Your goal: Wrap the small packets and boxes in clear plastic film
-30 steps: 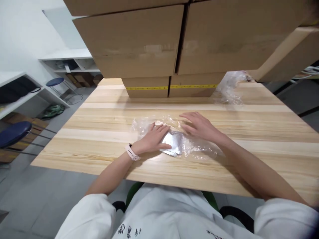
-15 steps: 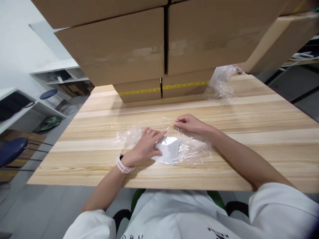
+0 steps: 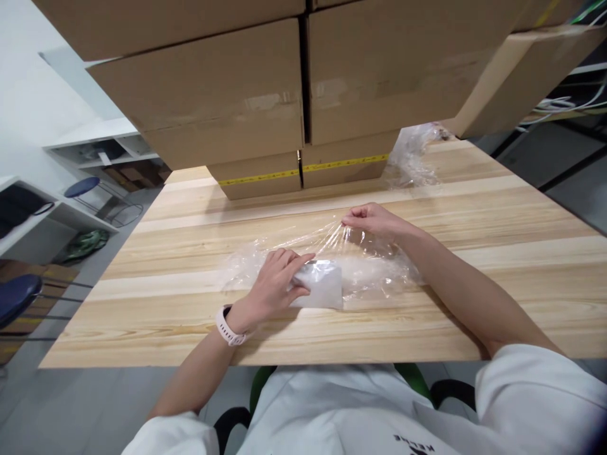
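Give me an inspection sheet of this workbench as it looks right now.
Surface: wooden table, pale planks.
Job's things: white packet lying flat inside a clear plastic bag.
Clutter: crumpled plastic wrap at the far edge, beside the stacked cardboard boxes.
Hands: left hand presses on the packet; right hand pinches and lifts the bag's edge.
Cables: white cables at far right.
Surroundings: blue stools, white shelving.

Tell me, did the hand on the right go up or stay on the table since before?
Yes. The right hand rose off the wooden table and shifted toward the cardboard boxes, pinching the clear plastic film upward.
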`<state>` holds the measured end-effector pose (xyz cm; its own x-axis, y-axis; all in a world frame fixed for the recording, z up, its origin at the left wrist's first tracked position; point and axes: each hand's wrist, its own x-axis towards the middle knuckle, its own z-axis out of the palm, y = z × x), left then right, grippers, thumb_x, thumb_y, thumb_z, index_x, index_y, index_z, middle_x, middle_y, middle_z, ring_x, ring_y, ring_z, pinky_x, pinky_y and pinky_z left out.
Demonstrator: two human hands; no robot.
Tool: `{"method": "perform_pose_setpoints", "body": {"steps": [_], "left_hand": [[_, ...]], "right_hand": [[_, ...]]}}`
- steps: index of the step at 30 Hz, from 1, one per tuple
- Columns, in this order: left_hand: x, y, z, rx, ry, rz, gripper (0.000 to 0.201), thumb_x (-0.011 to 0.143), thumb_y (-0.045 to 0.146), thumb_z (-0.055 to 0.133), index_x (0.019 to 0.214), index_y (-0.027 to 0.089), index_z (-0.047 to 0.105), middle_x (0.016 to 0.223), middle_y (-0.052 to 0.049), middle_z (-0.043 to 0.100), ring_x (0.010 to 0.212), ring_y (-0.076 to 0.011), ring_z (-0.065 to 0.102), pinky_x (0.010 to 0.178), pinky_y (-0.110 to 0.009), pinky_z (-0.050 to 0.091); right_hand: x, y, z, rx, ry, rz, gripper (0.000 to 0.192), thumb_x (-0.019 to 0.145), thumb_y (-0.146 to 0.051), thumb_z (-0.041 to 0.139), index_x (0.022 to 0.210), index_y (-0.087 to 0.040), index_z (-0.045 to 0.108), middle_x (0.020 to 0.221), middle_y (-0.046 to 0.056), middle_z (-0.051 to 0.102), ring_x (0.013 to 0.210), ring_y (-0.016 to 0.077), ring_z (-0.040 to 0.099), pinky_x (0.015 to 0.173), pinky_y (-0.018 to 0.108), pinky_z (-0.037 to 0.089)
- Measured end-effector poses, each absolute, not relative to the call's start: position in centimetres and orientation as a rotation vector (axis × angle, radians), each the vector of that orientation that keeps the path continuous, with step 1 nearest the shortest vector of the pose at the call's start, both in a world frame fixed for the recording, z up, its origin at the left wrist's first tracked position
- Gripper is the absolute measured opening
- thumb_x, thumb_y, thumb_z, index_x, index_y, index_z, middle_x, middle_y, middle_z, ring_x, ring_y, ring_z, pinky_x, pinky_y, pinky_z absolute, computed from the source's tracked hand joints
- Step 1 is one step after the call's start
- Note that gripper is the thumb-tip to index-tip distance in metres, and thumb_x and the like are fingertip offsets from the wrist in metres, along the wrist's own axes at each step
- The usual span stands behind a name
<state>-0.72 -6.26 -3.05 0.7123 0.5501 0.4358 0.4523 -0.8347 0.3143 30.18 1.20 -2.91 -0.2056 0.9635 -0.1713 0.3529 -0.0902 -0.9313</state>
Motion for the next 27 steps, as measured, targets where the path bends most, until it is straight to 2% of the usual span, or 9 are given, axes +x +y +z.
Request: {"method": "perform_pose_setpoints", "body": {"steps": [5, 8, 13, 16, 18, 20, 22, 24, 27], "left_hand": [[-0.3, -7.5, -2.3, 2.827, 0.692, 1.102, 0.022, 0.102, 0.013, 0.054, 0.119, 0.022, 0.064, 0.09, -0.005, 0.064, 0.084, -0.0201, 0.054, 0.076, -0.034, 0.045], [-0.1, -7.8, -2.8, 2.879, 0.703, 0.973, 0.027, 0.102, 0.007, 0.044, 0.096, 0.022, 0.065, 0.087, -0.005, 0.064, 0.08, -0.0182, 0.052, 0.072, -0.032, 0.044], [0.4, -7.0, -4.6, 2.897, 0.748, 0.702, 0.02, 0.101, 0.019, 0.055, 0.084, 0.019, 0.063, 0.084, -0.006, 0.064, 0.077, -0.0185, 0.052, 0.069, -0.031, 0.042], [0.4, -6.5, -5.2, 2.828, 0.85, 0.734, 0.016, 0.101, 0.02, 0.055, 0.088, 0.019, 0.065, 0.085, -0.005, 0.065, 0.079, -0.0194, 0.053, 0.07, -0.032, 0.041], [0.1, -6.3, -5.3, 2.778, 0.905, 0.741, 0.015, 0.1, 0.018, 0.054, 0.091, 0.019, 0.067, 0.087, -0.006, 0.066, 0.082, -0.0206, 0.055, 0.072, -0.033, 0.042], [-0.1, -6.2, -5.2, 2.722, 0.945, 0.731, 0.016, 0.098, 0.014, 0.053, 0.093, 0.019, 0.068, 0.091, -0.007, 0.068, 0.084, -0.0216, 0.056, 0.074, -0.034, 0.043], [-0.2, -6.2, -5.1, 2.652, 1.004, 0.72, 0.018, 0.095, 0.01, 0.053, 0.095, 0.019, 0.069, 0.095, -0.008, 0.069, 0.087, -0.0225, 0.058, 0.077, -0.035, 0.045], [-0.3, -6.2, -5.0, 2.56, 1.086, 0.716, 0.02, 0.092, 0.008, 0.054, 0.097, 0.02, 0.069, 0.099, -0.008, 0.069, 0.093, -0.0239, 0.059, 0.081, -0.036, 0.047], [-0.2, -6.3, -4.5, 2.353, 1.227, 0.746, 0.019, 0.091, 0.01, 0.054, 0.097, 0.02, 0.069, 0.1, -0.008, 0.07, 0.101, -0.0257, 0.061, 0.088, -0.039, 0.048]], "right_hand": [[31.5, 1.5, -0.7, -1.519, -1.574, 1.045, 0.046, 0.075, -0.062, 0.075, 0.076, -0.017, 0.07, 0.062, -0.003, 0.05, 0.058, 0.0092, 0.037, 0.056, 0.026, 0.025], [33.3, 1.8, 0.4, -1.58, -1.456, 0.816, 0.038, 0.079, -0.055, 0.072, 0.078, -0.017, 0.071, 0.063, -0.003, 0.05, 0.06, 0.0101, 0.038, 0.058, 0.027, 0.026], [36.8, 2.1, 1.2, -1.888, -1.451, 0.459, 0.024, 0.087, -0.04, 0.069, 0.076, -0.019, 0.069, 0.062, 0.001, 0.055, 0.064, 0.0173, 0.051, 0.063, 0.031, 0.037], [36.7, 1.4, 1.6, -2.057, -1.635, -0.105, 0.014, 0.09, -0.027, 0.064, 0.091, -0.017, 0.074, 0.089, 0.012, 0.069, 0.092, 0.0301, 0.061, 0.079, 0.041, 0.043], [35.1, 0.5, 1.9, -1.964, -1.788, -0.372, 0.02, 0.094, -0.024, 0.059, 0.103, -0.015, 0.074, 0.108, 0.018, 0.069, 0.109, 0.0352, 0.059, 0.088, 0.046, 0.042], [32.6, -0.5, 2.0, -1.811, -2.009, -0.257, 0.023, 0.099, -0.026, 0.053, 0.1, -0.017, 0.074, 0.109, 0.016, 0.071, 0.105, 0.0316, 0.061, 0.086, 0.042, 0.042], [29.9, -1.6, 1.6, -1.664, -2.262, 0.105, 0.025, 0.1, -0.029, 0.052, 0.091, -0.02, 0.073, 0.1, 0.01, 0.073, 0.091, 0.025, 0.063, 0.075, 0.035, 0.041], [27.6, -2.4, 0.9, -1.58, -2.419, 0.416, 0.025, 0.099, -0.033, 0.056, 0.084, -0.021, 0.072, 0.095, 0.006, 0.074, 0.082, 0.0214, 0.062, 0.069, 0.032, 0.036], [25.5, -3.3, -0.2, -1.56, -2.409, 0.655, 0.025, 0.096, -0.041, 0.061, 0.084, -0.021, 0.07, 0.088, 0.004, 0.074, 0.077, 0.0192, 0.06, 0.067, 0.031, 0.034]]}}
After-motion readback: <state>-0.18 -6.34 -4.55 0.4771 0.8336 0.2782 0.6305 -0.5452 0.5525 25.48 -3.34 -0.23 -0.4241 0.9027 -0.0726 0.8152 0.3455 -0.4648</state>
